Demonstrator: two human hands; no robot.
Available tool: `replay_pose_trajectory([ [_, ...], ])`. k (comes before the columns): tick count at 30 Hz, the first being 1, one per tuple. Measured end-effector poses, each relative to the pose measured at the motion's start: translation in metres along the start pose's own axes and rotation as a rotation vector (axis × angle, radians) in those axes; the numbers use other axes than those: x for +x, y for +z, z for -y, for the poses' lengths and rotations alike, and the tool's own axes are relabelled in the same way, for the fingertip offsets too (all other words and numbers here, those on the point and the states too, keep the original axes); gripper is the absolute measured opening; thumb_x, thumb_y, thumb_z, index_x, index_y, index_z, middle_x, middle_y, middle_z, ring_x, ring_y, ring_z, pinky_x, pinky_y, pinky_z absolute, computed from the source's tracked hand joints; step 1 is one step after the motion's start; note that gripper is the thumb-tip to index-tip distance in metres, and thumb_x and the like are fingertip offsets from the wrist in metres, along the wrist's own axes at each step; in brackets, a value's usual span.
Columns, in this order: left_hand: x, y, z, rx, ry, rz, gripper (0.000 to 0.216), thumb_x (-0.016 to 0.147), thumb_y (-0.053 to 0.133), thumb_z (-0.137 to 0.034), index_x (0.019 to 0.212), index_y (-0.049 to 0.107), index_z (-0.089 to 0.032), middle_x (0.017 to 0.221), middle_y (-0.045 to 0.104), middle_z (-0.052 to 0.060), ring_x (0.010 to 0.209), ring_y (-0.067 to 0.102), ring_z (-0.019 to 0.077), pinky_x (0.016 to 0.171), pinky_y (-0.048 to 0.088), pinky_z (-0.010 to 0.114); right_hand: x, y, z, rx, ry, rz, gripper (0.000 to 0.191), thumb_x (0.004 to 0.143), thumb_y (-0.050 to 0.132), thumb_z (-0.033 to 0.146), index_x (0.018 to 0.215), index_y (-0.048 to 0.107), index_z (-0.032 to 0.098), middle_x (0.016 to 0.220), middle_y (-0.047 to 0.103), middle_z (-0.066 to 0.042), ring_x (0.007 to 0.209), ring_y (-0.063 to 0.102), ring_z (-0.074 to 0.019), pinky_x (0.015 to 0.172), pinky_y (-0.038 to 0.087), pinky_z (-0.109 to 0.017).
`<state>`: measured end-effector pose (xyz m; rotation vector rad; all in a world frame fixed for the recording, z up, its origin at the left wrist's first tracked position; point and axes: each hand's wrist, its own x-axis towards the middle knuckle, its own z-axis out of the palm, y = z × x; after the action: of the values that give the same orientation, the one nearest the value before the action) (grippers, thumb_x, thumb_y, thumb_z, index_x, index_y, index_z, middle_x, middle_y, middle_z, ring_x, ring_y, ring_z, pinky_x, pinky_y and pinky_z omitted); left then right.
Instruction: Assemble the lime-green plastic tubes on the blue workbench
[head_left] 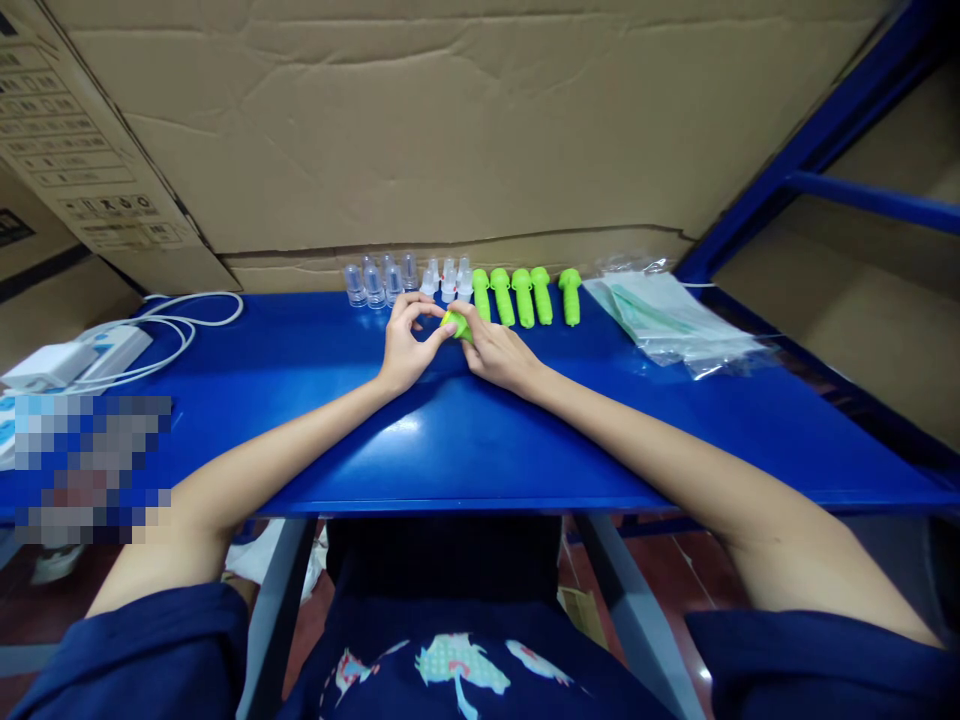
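Over the blue table, both hands meet at a small lime-green plastic piece (460, 326). My right hand (501, 352) wraps its fingers around it from the right, hiding much of its shape. From the left, my left hand (409, 348) pinches its near end with thumb and index finger, the other fingers curled. Just behind my right hand stand several lime-green bolt-shaped plastic parts (523, 298) in a row, with rounded heads and ribbed lower ends. Clear plastic nozzle-like pieces (449, 281) stand behind the fingers. Further left are several clear dome-topped plastic caps (374, 286).
A clear plastic bag (667, 315) with pale green and white contents lies at the right. White cables (187, 325) and a white adapter (51, 365) occupy the left end. Cardboard (465, 130) walls the back; a blue metal frame (810, 140) slants up at right.
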<state>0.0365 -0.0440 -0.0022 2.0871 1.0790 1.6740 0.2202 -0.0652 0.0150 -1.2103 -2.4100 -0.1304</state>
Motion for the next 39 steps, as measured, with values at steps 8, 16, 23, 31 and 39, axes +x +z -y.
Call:
replay_pose_trajectory([
  [8, 0.0, -0.001, -0.001, -0.013, 0.01, 0.034, 0.016, 0.082, 0.079, -0.031, 0.09, 0.07, -0.019, 0.112, 0.063, 0.009, 0.106, 0.062, 0.0205, 0.077, 0.053, 0.029, 0.0, -0.001, 0.001, -0.033, 0.019, 0.043, 0.062, 0.096, 0.035, 0.016, 0.157, 0.024, 0.012, 0.106, 0.073, -0.016, 0.075, 0.068, -0.0268, 0.061, 0.048, -0.033],
  [16, 0.0, -0.003, -0.007, 0.011, 0.045, 0.04, 0.012, 0.084, 0.076, -0.028, 0.09, 0.07, -0.019, 0.11, 0.062, 0.008, 0.106, 0.061, 0.021, 0.08, 0.053, 0.032, -0.001, 0.003, -0.005, -0.012, -0.016, 0.02, 0.065, 0.095, 0.036, 0.015, 0.159, 0.025, 0.018, 0.114, 0.073, -0.014, 0.083, 0.069, -0.0257, 0.066, 0.053, -0.033],
  [23, 0.0, -0.003, -0.011, 0.034, 0.046, 0.04, 0.009, 0.085, 0.076, -0.025, 0.091, 0.071, -0.02, 0.11, 0.062, 0.007, 0.107, 0.06, 0.0207, 0.079, 0.053, 0.031, -0.001, 0.003, -0.004, 0.026, -0.01, -0.03, 0.06, 0.095, 0.038, 0.015, 0.154, 0.028, 0.017, 0.112, 0.073, -0.015, 0.076, 0.069, -0.0255, 0.062, 0.053, -0.034],
  [31, 0.004, -0.001, -0.005, 0.028, -0.003, 0.016, 0.014, 0.081, 0.081, -0.029, 0.087, 0.072, -0.019, 0.11, 0.063, 0.007, 0.108, 0.062, 0.0211, 0.089, 0.053, 0.034, 0.001, 0.003, -0.003, 0.097, 0.015, -0.049, 0.054, 0.094, 0.038, 0.016, 0.147, 0.029, 0.013, 0.114, 0.071, -0.018, 0.081, 0.071, -0.0282, 0.066, 0.057, -0.039],
  [39, 0.004, -0.002, -0.006, 0.08, 0.029, 0.009, 0.016, 0.084, 0.079, -0.033, 0.087, 0.071, -0.02, 0.111, 0.063, 0.007, 0.108, 0.061, 0.0216, 0.094, 0.052, 0.037, 0.002, 0.006, -0.006, 0.178, 0.006, -0.102, 0.051, 0.092, 0.04, 0.018, 0.142, 0.032, 0.015, 0.11, 0.071, -0.019, 0.074, 0.07, -0.028, 0.063, 0.056, -0.039],
])
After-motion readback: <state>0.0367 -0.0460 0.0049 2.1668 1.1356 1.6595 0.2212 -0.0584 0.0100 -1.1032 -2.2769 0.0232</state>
